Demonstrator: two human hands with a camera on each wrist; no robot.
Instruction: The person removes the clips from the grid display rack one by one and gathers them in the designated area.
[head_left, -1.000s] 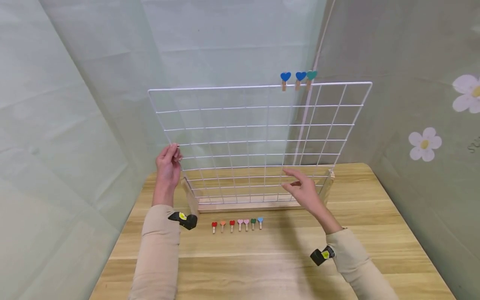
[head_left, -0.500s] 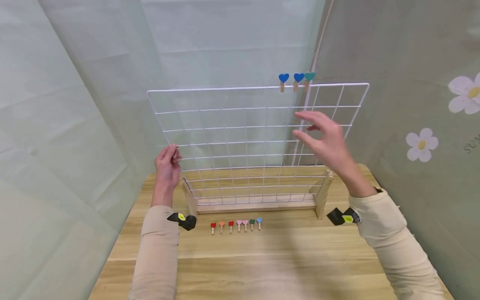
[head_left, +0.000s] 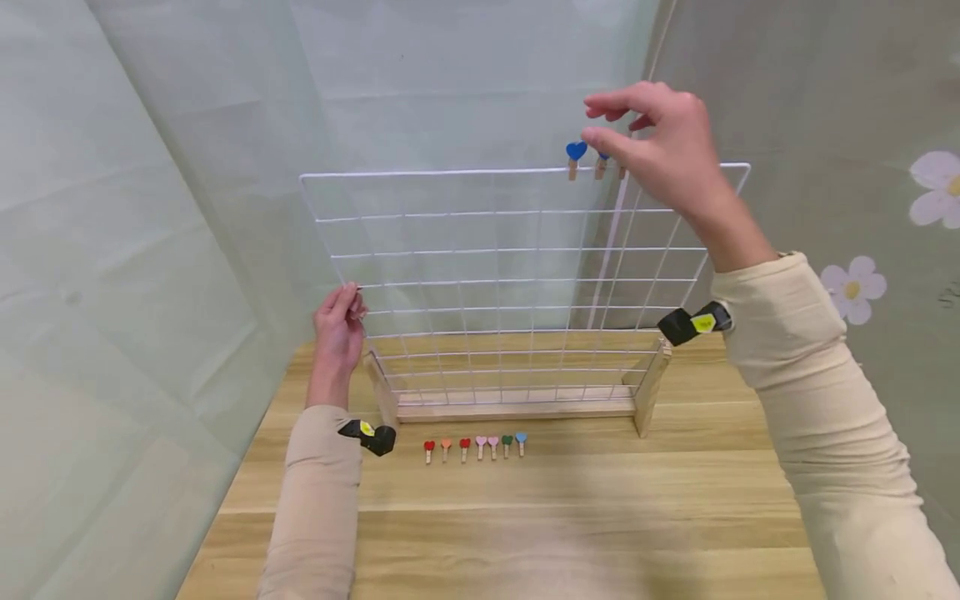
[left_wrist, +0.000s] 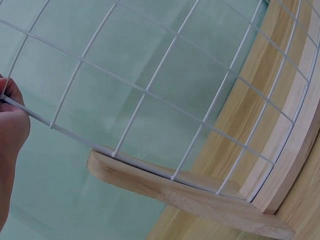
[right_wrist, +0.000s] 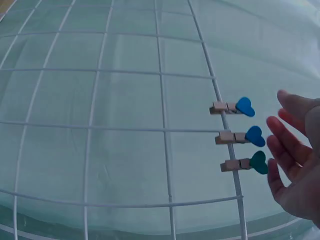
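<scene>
Three small wooden pegs with heart heads sit clipped side by side on the top wire of the white wire grid (head_left: 525, 275), upper right of centre in the head view: a blue heart peg (head_left: 575, 157), a second blue peg (right_wrist: 241, 136) and a teal peg (right_wrist: 246, 163). The right hand (head_left: 660, 146) is raised just beside them, fingers loosely spread and gripping nothing, fingertips (right_wrist: 282, 135) close to the hearts but apart from them. The left hand (head_left: 339, 321) pinches the grid's left edge wire, mid-left of the frame. The grid stands upright in a pale wooden base (head_left: 517, 408) on a wood-grain table (head_left: 562, 517). A row of seven little heart pegs (head_left: 475, 447) lies before the base. No writing is readable anywhere.
</scene>
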